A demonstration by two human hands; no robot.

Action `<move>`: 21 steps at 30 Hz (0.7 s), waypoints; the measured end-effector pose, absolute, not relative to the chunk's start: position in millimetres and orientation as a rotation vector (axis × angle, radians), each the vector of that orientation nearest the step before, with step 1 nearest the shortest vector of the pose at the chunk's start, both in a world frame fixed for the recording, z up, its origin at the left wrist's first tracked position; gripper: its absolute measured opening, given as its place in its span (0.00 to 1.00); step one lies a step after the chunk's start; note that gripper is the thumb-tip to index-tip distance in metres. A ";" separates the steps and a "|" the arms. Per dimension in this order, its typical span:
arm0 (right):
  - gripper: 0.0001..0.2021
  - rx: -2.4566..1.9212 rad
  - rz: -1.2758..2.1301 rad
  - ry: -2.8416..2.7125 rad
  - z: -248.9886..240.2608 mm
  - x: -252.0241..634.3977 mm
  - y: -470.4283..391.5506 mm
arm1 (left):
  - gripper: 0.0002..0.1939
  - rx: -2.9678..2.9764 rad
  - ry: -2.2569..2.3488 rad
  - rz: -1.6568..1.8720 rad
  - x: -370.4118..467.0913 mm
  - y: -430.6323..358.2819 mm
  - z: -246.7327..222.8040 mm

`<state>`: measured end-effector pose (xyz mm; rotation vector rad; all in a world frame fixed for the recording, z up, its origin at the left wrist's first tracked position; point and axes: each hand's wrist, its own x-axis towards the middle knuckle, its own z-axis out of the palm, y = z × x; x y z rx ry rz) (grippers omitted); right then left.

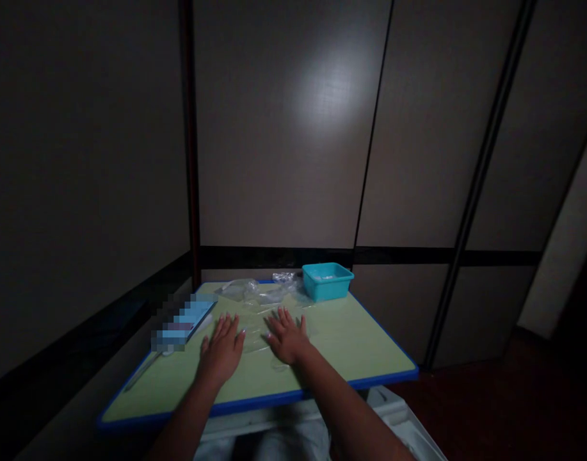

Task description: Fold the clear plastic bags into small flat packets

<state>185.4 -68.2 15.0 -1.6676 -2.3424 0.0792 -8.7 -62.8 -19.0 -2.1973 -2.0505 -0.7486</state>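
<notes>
Wide and flat on either side, it's palms down: left grip [221, 355] with its thumb pointing inward, right grip [287, 338] with its fingers fanned out. And between them lies the clear bag [255, 338], smoothed out near the middle of the pale green tabletop [355, 346], so see-through that its outline is hard to follow! Right grip is resting on it; left grip sits right by its near side, and whether those fingers touch the plastic, I can't tell. Up behind, a crumpled heap of clear plastic [255, 291] stretches across the far edge, running up to the turquoise basket [328, 289] at the far right corner. Over on the left edge, a pixelated blue screen [190, 320] leans at a tilt, a thin rod [143, 371] pointing nearward below it.
</notes>
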 end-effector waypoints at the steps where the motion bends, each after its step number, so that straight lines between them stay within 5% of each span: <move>1: 0.29 -1.648 0.118 -2.383 12.7 183.4 -74.7 | 0.26 -2.194 -2.070 -0.757 -9.5 -60.7 -20.8; 9: 0.27 -1.710 0.215 -2.030 9.5 186.1 -92.5 | 0.22 -2.170 -1.958 -1.132 -25.9 -54.0 -24.5; 21: 0.25 -1.798 0.131 -2.000 4.0 185.5 -86.0 | 0.10 -2.345 -1.768 -1.075 -18.6 -75.7 -11.5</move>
